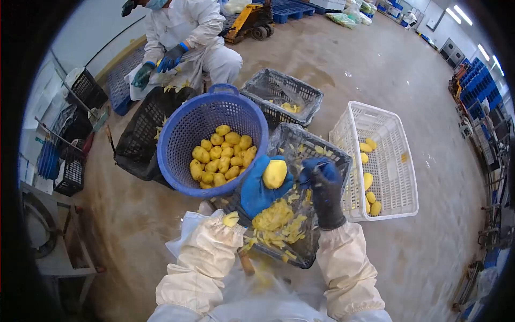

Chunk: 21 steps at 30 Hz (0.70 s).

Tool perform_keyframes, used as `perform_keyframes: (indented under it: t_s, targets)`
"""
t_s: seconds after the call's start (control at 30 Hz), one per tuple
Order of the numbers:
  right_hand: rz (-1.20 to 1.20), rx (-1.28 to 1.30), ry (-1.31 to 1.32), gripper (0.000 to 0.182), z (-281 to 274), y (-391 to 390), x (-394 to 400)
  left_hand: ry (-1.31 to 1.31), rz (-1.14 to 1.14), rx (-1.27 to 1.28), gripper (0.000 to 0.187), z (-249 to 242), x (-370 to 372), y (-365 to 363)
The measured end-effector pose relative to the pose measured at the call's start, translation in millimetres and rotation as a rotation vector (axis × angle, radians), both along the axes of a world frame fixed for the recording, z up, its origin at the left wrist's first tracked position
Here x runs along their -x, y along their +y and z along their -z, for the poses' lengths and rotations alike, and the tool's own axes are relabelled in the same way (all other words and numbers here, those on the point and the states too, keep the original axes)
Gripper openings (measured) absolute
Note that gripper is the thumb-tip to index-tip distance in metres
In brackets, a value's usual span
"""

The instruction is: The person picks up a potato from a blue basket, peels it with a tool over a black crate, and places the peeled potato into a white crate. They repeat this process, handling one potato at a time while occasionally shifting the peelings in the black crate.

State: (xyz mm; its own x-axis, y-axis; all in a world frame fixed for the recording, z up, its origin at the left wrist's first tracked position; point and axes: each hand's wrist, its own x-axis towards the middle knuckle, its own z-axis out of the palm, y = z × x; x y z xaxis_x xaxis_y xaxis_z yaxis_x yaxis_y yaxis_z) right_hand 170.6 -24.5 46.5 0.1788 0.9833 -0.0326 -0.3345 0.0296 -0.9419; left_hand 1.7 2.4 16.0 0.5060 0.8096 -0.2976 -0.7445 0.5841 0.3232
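Observation:
My left hand (259, 188), in a blue glove, holds a partly peeled potato (274, 174), its pale yellow flesh facing up. Just right of it, my right hand (323, 188) wears a dark blue glove; its fingers are curled closed and blurred, and whatever they grip is hidden. Both hands are above a black crate lined with dark plastic (306, 248), where potato peelings (276, 221) lie heaped. A strip of peel (230, 219) clings to my left cuff. Beside the crate, a blue-purple basket (174, 126) holds several unpeeled potatoes (222, 155).
On the right, a white crate (394, 163) holds several peeled potatoes (368, 181). Another lined black crate (279, 88) stands ahead with some peelings. Across from me, a gloved co-worker (185, 43) sits beside a peel-strewn black crate (142, 126). A yellow pallet jack (249, 22) stands behind.

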Motion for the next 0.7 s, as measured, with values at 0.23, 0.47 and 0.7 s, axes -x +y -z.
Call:
perform_keyframes:
  t_s: [0.23, 0.47, 0.7]
  targets:
    - [-0.066, -0.195, -0.489, 0.012, 28.0, 4.1, 14.0, -0.145, -0.006, -0.025, 0.038, 17.0, 1.1, -2.7]
    - [-0.192, -0.305, -0.585, 0.011, 16.7, -5.4, 25.4, -0.108, -0.014, -0.068, 0.034, 39.5, 0.1, 6.4]
    - [-0.01, -0.072, -0.112, 0.009, 2.4, -0.6, 8.0, -0.132, -0.03, -0.025, 0.034, 25.6, 2.1, 4.5]
